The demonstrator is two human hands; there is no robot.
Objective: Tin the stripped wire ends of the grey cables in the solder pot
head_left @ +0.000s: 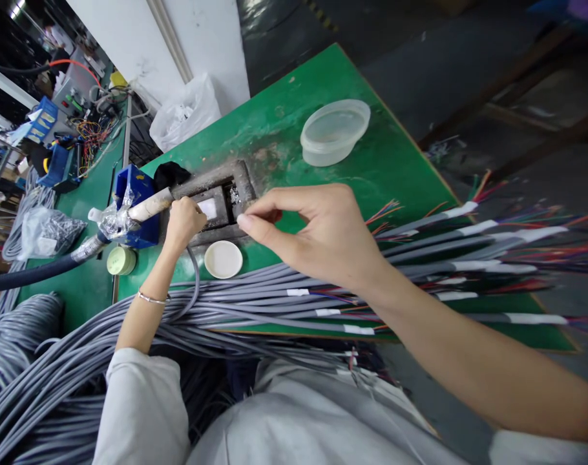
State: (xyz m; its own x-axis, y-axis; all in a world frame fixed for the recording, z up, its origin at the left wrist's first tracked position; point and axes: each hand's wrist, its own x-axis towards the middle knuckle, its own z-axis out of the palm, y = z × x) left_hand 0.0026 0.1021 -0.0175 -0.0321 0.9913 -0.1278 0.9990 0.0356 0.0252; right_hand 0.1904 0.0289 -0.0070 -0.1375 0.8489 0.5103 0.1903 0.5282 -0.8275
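While the left hand [183, 223] curls at the metal tray [245, 181], its grip hidden, the right hand [318, 232] presses thumb and forefinger together, anything pinched indiscernible. Tray: between the counter's [274, 123] far and near edges. Grey cables [245, 289]: bundled along near edge, some ends past right edge. White dish [223, 259]: between tray and cables.

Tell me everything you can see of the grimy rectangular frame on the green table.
The grimy grey-brown rectangular frame has a thick rim and looks metal. Inside are a dark block with a white patch and a dark opening with silvery bits. It lies amid the green tabletop; the left hand and right hand are close by, contact unclear.
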